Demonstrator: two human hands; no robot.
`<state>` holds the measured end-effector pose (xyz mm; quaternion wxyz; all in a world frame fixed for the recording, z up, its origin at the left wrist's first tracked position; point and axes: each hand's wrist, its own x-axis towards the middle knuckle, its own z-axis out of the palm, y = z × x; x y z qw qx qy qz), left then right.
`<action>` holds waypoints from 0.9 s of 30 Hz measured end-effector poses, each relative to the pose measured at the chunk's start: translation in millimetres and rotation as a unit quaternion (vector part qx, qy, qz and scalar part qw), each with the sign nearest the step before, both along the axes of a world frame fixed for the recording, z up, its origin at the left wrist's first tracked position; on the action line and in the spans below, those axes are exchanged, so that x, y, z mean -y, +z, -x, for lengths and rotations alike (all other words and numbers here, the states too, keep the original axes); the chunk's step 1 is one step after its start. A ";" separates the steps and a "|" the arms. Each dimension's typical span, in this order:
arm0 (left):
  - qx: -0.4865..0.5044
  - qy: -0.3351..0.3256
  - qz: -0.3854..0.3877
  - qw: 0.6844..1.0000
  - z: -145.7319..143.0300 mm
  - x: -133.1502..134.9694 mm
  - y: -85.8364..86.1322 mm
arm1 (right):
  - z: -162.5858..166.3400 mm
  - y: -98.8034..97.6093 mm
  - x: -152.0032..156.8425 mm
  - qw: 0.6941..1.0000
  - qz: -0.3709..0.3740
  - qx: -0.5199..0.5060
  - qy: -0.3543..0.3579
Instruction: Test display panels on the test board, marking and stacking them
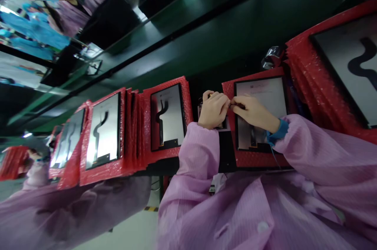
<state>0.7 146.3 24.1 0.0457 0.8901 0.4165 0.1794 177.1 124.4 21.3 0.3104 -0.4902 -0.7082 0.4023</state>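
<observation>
My left hand (214, 109) is closed, its fingers curled over something I cannot make out, above a small item on the dark bench. Fingertip to fingertip with it, my right hand (255, 110) pinches thumb and forefinger together; whatever is between them is too small to name. Below my right hand lies a flat display panel (265, 89) with a black frame, on a red bubble-wrap sheet (259, 161). My right wrist carries a blue band (278, 130). Both hands partly cover the panel's left side and the small item.
More panels lie on stacked red bubble wrap: one panel (173, 120) to the left, another panel (101, 132) beyond it, and a large panel (332, 61) at right. A shiny roll (272, 57) sits behind. A co-worker's sleeve (88, 206) is at lower left.
</observation>
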 end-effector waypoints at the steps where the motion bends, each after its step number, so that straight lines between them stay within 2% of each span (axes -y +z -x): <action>1: 0.001 0.000 -0.002 1.000 0.2 -0.2 -0.9 | 0.0 -0.5 0.0 1.000 0.001 -0.001 0.001; 13: 0.028 -0.008 -0.023 0.999 1.5 -0.9 -4.6 | -1.9 3.8 -0.9 0.999 0.016 0.030 0.010; 15: 0.060 0.010 -0.010 0.998 2.2 -2.8 -6.4 | -6.4 7.7 -2.2 0.999 0.037 0.028 0.028; 17: 0.134 0.053 -0.006 0.990 2.0 -4.9 -8.2 | -13.8 11.5 -4.6 0.996 0.073 0.015 0.050; 19: 0.243 0.146 -0.035 0.958 -0.1 -4.4 -8.7 | -23.2 12.7 -8.9 0.995 0.085 -0.007 0.044; 20: 0.297 0.205 -0.061 0.931 -2.0 -2.1 -8.0 | -28.2 11.7 -12.1 0.997 0.070 -0.009 0.022; 22: 0.370 0.297 -0.112 0.873 -7.9 9.1 -5.4 | -38.4 6.2 -20.0 0.998 -0.003 0.020 -0.054; 23: 0.382 0.312 -0.124 0.861 -11.8 18.4 -3.8 | -43.2 2.0 -24.5 0.993 -0.049 0.054 -0.096; 24: 0.380 0.302 -0.124 0.865 -16.2 30.2 -2.5 | -47.7 -2.7 -28.9 0.983 -0.089 0.095 -0.130; 27: 0.314 0.201 -0.044 0.927 -31.7 77.0 -3.9 | -57.7 -16.3 -40.6 0.954 -0.138 0.209 -0.166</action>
